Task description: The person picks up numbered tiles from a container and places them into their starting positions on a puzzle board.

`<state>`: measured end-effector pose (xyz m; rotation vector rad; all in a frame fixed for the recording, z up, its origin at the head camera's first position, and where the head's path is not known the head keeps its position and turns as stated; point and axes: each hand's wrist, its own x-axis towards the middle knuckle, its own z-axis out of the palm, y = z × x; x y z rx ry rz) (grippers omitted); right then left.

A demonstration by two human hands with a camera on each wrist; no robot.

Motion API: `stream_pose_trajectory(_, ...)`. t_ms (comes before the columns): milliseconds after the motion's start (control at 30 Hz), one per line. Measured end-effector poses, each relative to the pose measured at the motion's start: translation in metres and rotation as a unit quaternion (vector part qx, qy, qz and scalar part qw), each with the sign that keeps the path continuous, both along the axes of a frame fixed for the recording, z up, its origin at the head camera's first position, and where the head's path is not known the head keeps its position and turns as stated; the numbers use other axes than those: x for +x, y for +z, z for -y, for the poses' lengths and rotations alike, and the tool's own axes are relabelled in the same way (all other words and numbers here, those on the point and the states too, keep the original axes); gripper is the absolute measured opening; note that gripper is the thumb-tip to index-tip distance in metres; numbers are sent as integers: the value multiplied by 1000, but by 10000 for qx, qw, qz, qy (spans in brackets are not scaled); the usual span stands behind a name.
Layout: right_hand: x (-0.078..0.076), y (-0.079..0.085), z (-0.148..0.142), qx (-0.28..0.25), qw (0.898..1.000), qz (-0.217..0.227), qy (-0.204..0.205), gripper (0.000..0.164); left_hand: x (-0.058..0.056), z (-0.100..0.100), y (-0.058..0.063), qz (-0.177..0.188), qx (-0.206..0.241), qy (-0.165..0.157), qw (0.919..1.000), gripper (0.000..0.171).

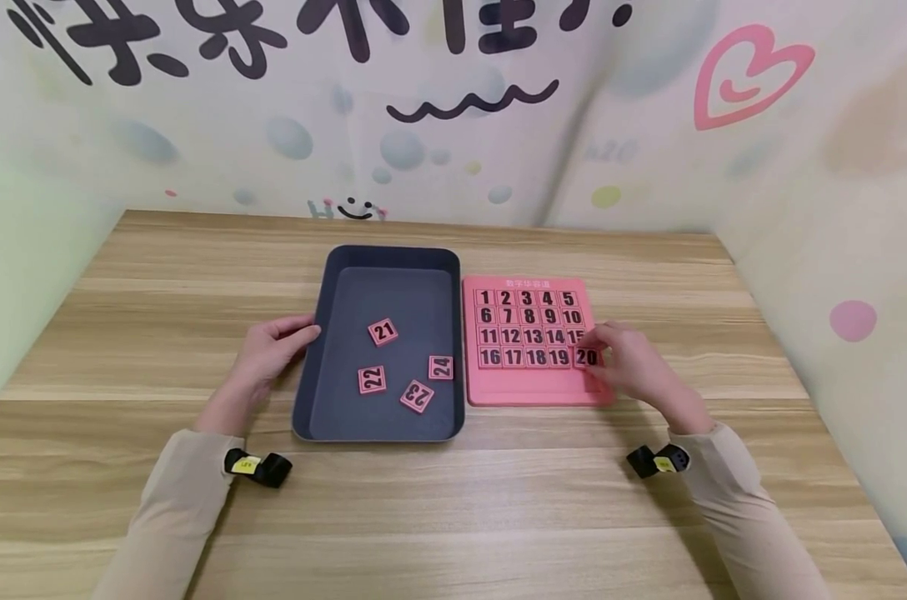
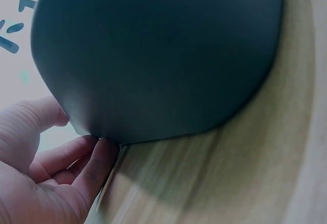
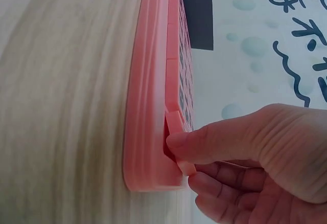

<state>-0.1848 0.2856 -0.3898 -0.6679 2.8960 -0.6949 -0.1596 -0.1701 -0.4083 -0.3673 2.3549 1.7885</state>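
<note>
My left hand (image 1: 264, 357) holds the left wall of a dark grey tray (image 1: 320, 333), thumb and fingers at its edge in the left wrist view. Inside the tray lie loose pink number tiles: tile 21 (image 1: 383, 332), tile 22 (image 1: 372, 379), tile 23 (image 1: 417, 396) and tile 24 (image 1: 441, 367). With my right hand (image 1: 637, 367) I pinch tile 20 (image 1: 584, 358) at the right end of the fourth row on a pink puzzle board (image 1: 528, 390). The right wrist view shows this tile tilted, one end at the row and the other raised. My fingers partly cover tile 15 (image 1: 575, 337).
Rows of tiles numbered 1 to 19 fill the upper board, and its bottom strip shows bare pink. The board stands close against the tray's right side on a wooden table (image 1: 498, 517). Behind rises a wall covering (image 1: 453, 167) with black lettering.
</note>
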Motion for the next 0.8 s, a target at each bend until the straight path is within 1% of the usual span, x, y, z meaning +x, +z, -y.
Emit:
stream_pose_trajectory(267, -1, -4, 3, -190, 9998, -57, -74, 25, 0, 0, 1, 29, 46, 46, 10000, 51)
stream_pose_trajectory(433, -2, -3, 4, -187, 9998, -73, -36, 22, 1, 1, 2, 61, -12, 58, 10000, 51)
stream_pose_trajectory(600, -5, 4, 6, -112, 9999, 46, -15, 23, 0, 0, 1, 94, -46, -2, 9999, 52)
stream_pose_trajectory(667, -7, 8, 10, -142, 9999, -4, 14, 23, 0, -1, 1, 101, -6, 0, 9999, 52)
stream_pose_trajectory(800, -12, 18, 28, -372, 9988, -192, 245, 26, 0, -1, 1, 90, 17, 34, 10000, 52)
